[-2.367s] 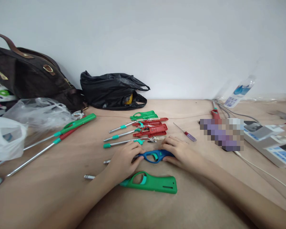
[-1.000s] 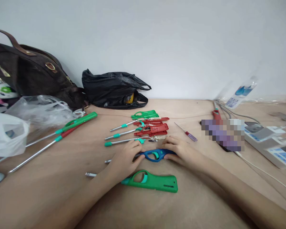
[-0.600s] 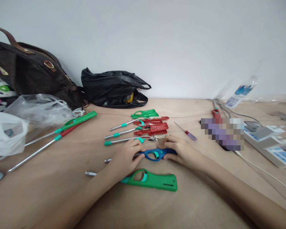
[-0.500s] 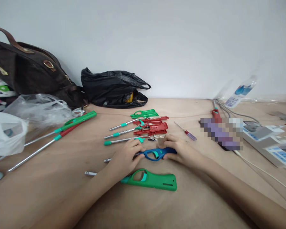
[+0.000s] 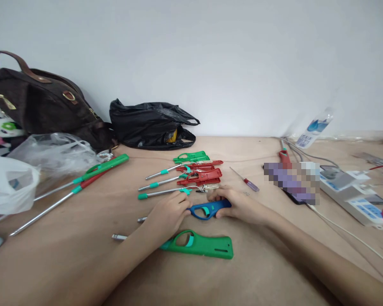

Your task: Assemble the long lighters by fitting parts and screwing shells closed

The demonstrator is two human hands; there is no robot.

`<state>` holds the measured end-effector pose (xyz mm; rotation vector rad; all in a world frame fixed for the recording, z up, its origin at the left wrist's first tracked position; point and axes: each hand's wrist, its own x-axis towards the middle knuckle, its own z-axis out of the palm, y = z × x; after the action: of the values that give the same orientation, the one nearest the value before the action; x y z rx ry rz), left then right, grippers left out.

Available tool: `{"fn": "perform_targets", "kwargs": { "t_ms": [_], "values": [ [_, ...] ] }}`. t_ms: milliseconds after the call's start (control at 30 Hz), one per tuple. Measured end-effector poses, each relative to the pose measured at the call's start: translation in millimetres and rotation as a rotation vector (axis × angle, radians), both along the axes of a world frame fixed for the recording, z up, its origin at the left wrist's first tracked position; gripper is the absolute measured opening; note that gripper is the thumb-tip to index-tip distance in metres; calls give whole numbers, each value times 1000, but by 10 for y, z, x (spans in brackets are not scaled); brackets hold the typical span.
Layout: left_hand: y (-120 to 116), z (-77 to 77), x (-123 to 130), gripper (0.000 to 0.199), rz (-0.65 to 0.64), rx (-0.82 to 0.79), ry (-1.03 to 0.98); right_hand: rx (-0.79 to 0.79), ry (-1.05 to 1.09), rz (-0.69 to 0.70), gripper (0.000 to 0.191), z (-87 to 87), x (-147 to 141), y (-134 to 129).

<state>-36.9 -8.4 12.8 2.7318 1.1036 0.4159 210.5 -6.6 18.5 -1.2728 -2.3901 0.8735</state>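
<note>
A blue long-necked lighter [image 5: 207, 209] lies crosswise between my hands. My left hand [image 5: 170, 211] is closed round the neck end of its blue body, and the metal tube sticks out past the wrist. The handle end is gripped by my right hand [image 5: 238, 205], fingers on the far side and thumb on the near side. Nearer to me, a green lighter [image 5: 207, 246] lies flat, its neck partly hidden under my left forearm. Just beyond my hands lie opened red lighter shells [image 5: 207, 176], a green shell [image 5: 194, 157] and several metal tubes [image 5: 161, 192] with teal collars.
A screwdriver [image 5: 250, 184] lies beyond my right hand. To the right are a blurred-out phone [image 5: 290, 182], a power strip [image 5: 351, 195] with cables and a leaning bottle [image 5: 314, 127]. Plastic bags [image 5: 153, 125], a dark handbag [image 5: 47, 102] and two long lighters [image 5: 98, 168] are on the left.
The whole view has shifted slightly, with things appearing a little lower. Both hands keep their hold on the blue lighter, which stays in about the same place on the table.
</note>
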Motion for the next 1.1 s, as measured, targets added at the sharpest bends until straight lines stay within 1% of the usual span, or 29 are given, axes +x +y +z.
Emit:
{"fn": "perform_targets", "kwargs": {
  "t_ms": [167,233,300,400,500,567,600,700,767,867,967,1100],
  "values": [
    [-7,2,-29,15,16,-91,-54,21,-51,-14,24,45,-18,-38],
    [-33,9,-26,16,15,-105,-65,-2,-47,-24,25,61,-24,-75],
    [-63,19,-15,18,14,-91,-80,-39,-42,-57,27,78,-31,-105],
    [-90,35,-6,20,-3,-2,-108,-36,-19,-85,29,120,-46,-137],
    [-89,47,-17,24,-20,116,-140,47,-7,-23,24,165,-78,-180],
    [-93,57,-24,28,-35,178,-142,135,-73,-6,13,174,-114,-219],
    [-101,63,-23,30,-44,206,-135,182,-128,-8,12,168,-135,-239],
    [-151,86,5,33,-81,266,-88,317,-305,3,29,121,-207,-294],
    [-191,104,34,35,-104,276,-58,400,-384,40,33,86,-254,-322],
    [-233,126,68,36,-127,268,-46,480,-418,87,30,54,-313,-355],
    [-243,125,79,39,-128,266,-46,509,-440,71,24,36,-358,-384],
    [-235,100,79,40,-139,271,-40,531,-485,40,21,-2,-403,-419]
  ]
}}
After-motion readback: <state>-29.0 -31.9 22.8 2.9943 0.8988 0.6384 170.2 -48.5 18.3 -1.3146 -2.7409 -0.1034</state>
